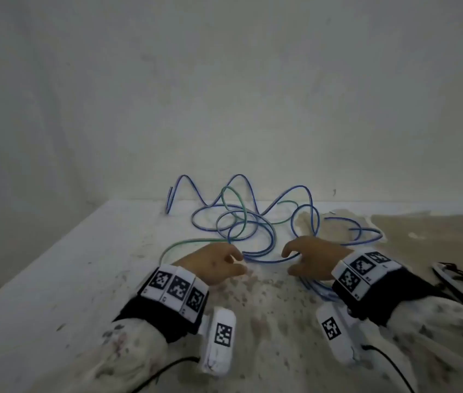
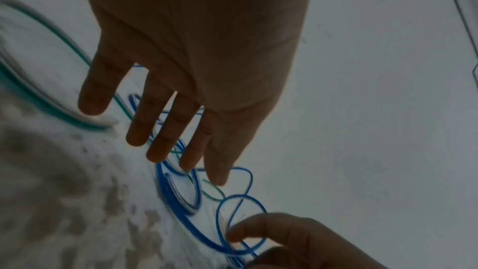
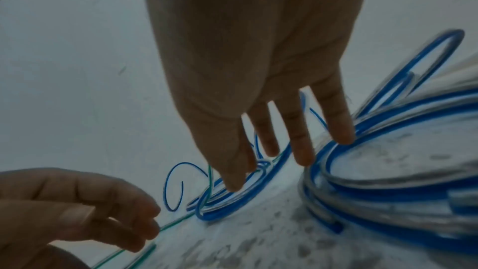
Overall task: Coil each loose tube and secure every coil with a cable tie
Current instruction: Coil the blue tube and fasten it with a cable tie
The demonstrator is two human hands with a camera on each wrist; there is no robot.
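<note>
A: Head view, near items? Left hand (image 1: 219, 260), right hand (image 1: 314, 258), fingers loosely spread, gripping nothing, over blue tubes (image 1: 264, 252).

B: Farther: green tube (image 1: 231, 207) tangled in, table (image 1: 54, 279). No coil tied; all left.

Both forearms wear pale floral-print sleeves (image 1: 128, 353) ending in black wristbands (image 1: 165, 316). Each band carries white blocks printed with black square markers (image 1: 178, 287). A white marked pod (image 1: 219, 340) with a black cable (image 1: 165, 370) hangs under each wrist.
</note>
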